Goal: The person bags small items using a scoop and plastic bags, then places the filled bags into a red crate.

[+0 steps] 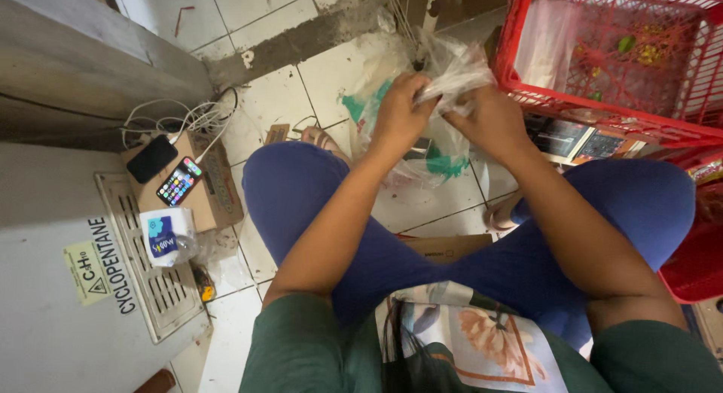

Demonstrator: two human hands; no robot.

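My left hand [399, 111] and my right hand [486, 118] meet above the tiled floor, both closed on the gathered top of a clear plastic bag [440, 77]. The bag has green print on it and hangs down between my knees, which are in blue trousers. What is inside the bag cannot be made out. My fingers pinch the crumpled plastic close together, the left from the left side and the right from the right.
A red plastic basket [595, 103] stands at the upper right. At left, two phones [169, 171] lie on a cardboard box [215, 201] with white cables, beside a tissue pack [167, 236] on a grey appliance back [68, 303]. A grey step [90, 69] runs at upper left.
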